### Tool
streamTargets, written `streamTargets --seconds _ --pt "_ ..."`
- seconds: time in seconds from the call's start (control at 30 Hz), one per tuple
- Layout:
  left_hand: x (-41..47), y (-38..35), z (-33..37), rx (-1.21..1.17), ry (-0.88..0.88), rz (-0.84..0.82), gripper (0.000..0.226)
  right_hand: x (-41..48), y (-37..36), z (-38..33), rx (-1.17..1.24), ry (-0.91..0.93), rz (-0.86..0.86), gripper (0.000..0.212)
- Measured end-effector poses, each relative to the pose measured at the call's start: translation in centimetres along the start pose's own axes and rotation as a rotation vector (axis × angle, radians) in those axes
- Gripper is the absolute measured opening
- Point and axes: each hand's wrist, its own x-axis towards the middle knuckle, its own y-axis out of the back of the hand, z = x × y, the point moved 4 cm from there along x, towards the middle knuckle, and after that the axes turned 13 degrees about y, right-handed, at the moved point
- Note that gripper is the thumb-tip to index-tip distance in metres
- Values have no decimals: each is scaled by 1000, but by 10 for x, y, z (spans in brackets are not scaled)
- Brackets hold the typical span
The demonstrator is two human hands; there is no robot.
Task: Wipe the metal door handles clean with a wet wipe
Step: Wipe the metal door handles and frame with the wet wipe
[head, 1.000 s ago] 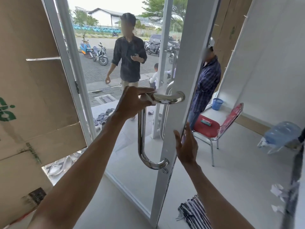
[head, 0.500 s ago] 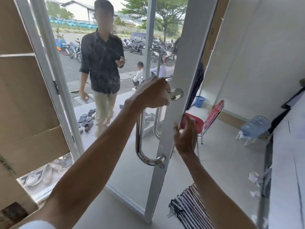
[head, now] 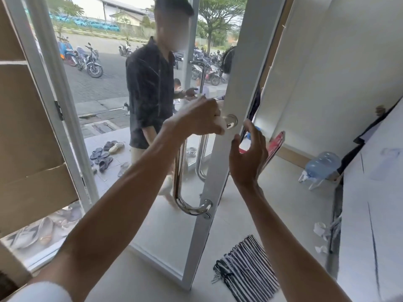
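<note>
While left hand (head: 196,118) grips handle (head: 178,171), person (head: 150,90) beyond

floor (head: 283,210) | striped cloth (head: 246,269) beside door (head: 216,171) corner | crumpled paper (head: 319,228) right | water jug (head: 322,164) beyond

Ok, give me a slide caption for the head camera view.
Left hand holds a wipe at the top of the handle; right hand open beside the door.
</note>
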Motion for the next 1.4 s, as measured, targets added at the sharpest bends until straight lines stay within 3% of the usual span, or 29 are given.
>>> streamTargets --seconds 0.2,0.27,0.47,0.57,0.7,0.87,1.0,1.07,1.23,1.4 --pt "0 -2 10 17 38 -26 33 -4 -8 -1 -6 -22 -52 32" --pt "4 -10 22 -23 74 35 39 -5 -8 0 -9 -7 -60 30" --pt "-2 -13 35 8 142 237 18 1 -2 -8 19 -19 -55 32" --pt "-12 -9 19 -41 158 282 34 2 4 -8 36 -62 -39 46" --pt "-23 2 5 -48 136 259 26 -1 2 -9 68 -79 -28 47" --pt "-18 -4 37 16 156 309 12 1 1 -14 109 -62 -5 36" --pt "-12 -11 54 109 165 321 17 2 4 -19 152 -21 76 26" --pt "-14 -9 48 81 163 339 5 2 1 -12 114 -37 53 28" --pt "-22 -1 17 -19 194 282 32 6 1 -9 109 -97 43 34" --pt "-21 5 17 63 99 269 17 13 -15 -18 148 -50 -40 27"
